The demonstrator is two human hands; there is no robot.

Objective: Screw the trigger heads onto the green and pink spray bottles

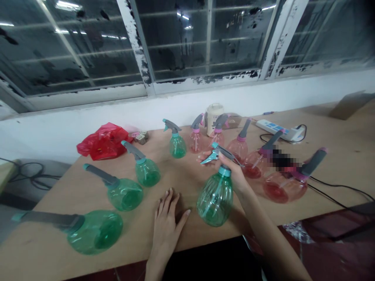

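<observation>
My right hand (236,169) is wrapped round the grey and teal spray head of a clear green spray bottle (216,201). This bottle is upright in front of me; whether its base touches the table I cannot tell. Palm down on the wooden table (187,242), my left hand (166,222) lies with its fingers spread, holding nothing. To its left stand more green spray bottles, among them a near one (96,232), a middle one (125,194) and a farther one (147,171). Another green bottle (177,145) stands towards the back.
Several pink spray bottles, one at the right (285,187), line the back and right side. A red plastic bag (104,141) lies at the back left. Near the wall are a pale cup (215,119), a white power strip (278,130) with cables, and a cardboard box (350,105).
</observation>
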